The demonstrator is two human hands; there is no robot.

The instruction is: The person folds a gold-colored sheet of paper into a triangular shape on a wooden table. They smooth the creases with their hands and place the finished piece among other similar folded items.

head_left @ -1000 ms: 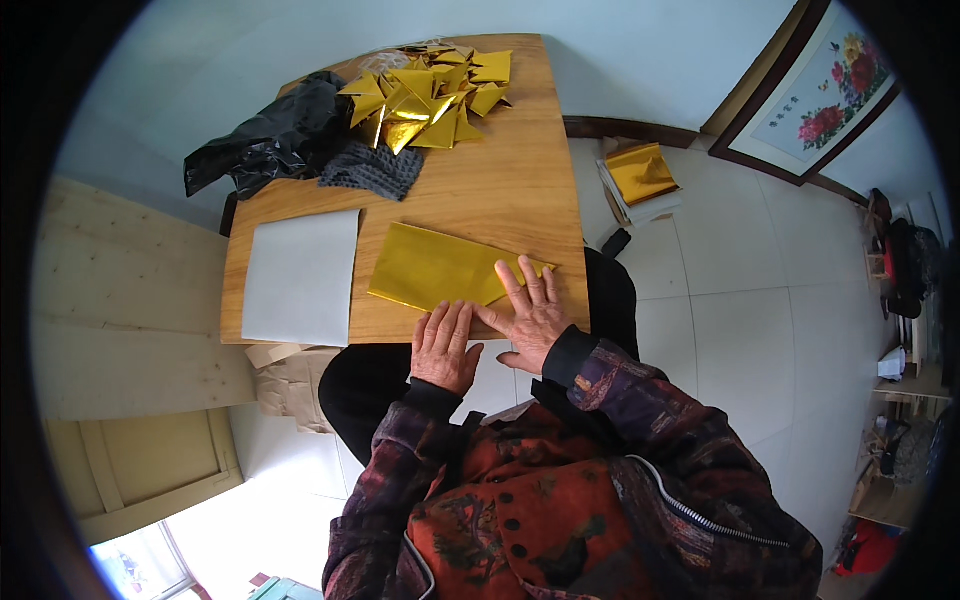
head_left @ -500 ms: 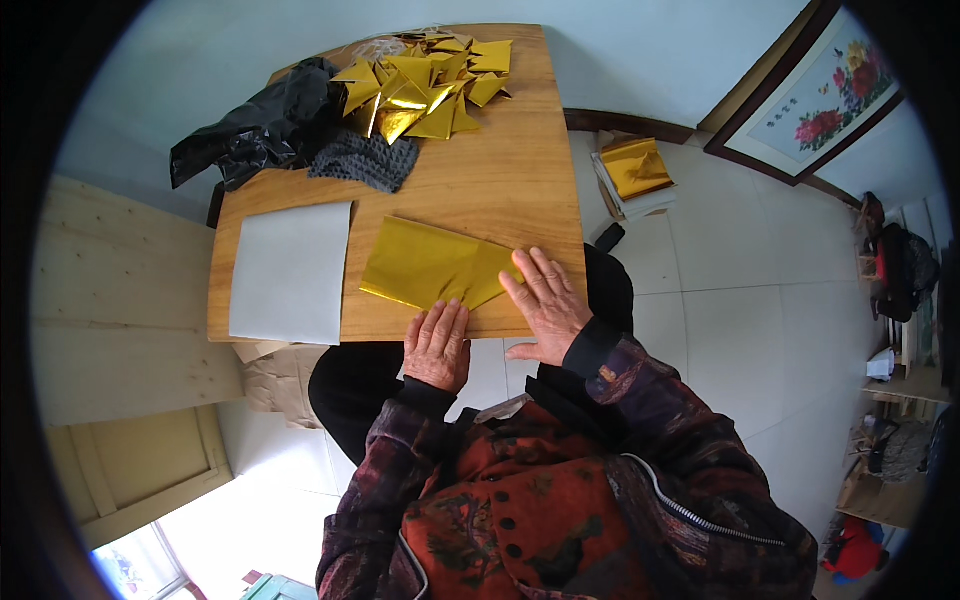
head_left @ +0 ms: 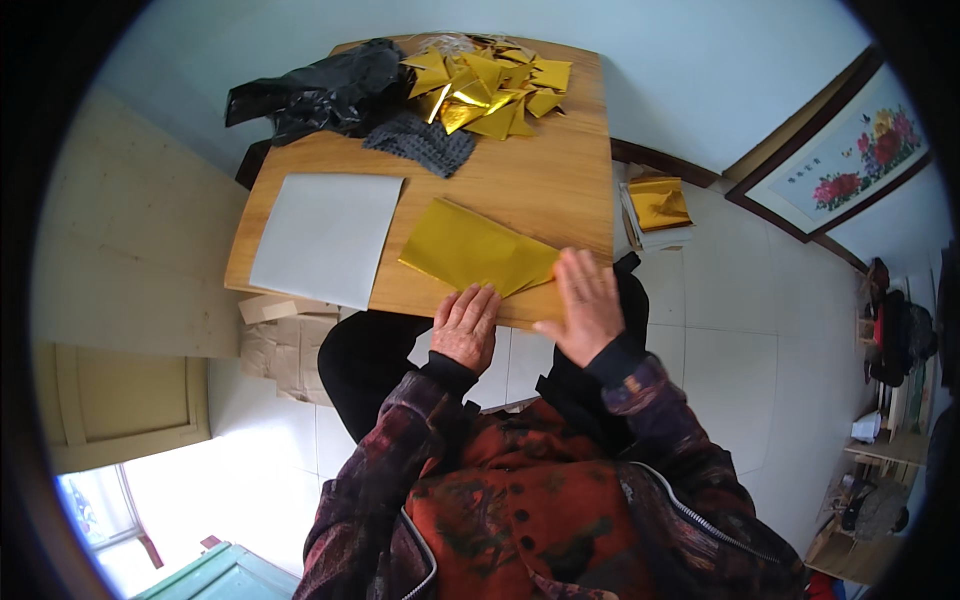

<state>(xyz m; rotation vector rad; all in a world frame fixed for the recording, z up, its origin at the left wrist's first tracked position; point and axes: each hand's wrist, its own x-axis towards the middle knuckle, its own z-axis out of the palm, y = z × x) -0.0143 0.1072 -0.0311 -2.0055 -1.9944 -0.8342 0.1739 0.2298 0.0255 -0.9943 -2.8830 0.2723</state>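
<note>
A folded sheet of gold foil paper (head_left: 475, 247) lies flat near the front edge of a small wooden table (head_left: 560, 190). My left hand (head_left: 466, 325) rests at the table's edge with its fingertips pressing the near side of the gold sheet. My right hand (head_left: 587, 305) lies flat with fingers spread over the sheet's right corner. A white sheet (head_left: 325, 237) lies to the left of the gold one. A heap of folded gold paper pieces (head_left: 488, 88) sits at the far end of the table.
A black plastic bag (head_left: 315, 92) and a dark grey knitted cloth (head_left: 420, 143) lie at the far left of the table. A box with more gold paper (head_left: 660, 205) stands on the tiled floor to the right. A framed flower picture (head_left: 850, 150) leans on the wall.
My right hand has slid rightward along the gold sheet to its right corner. My left hand stays at the front edge. The view has shifted slightly.
</note>
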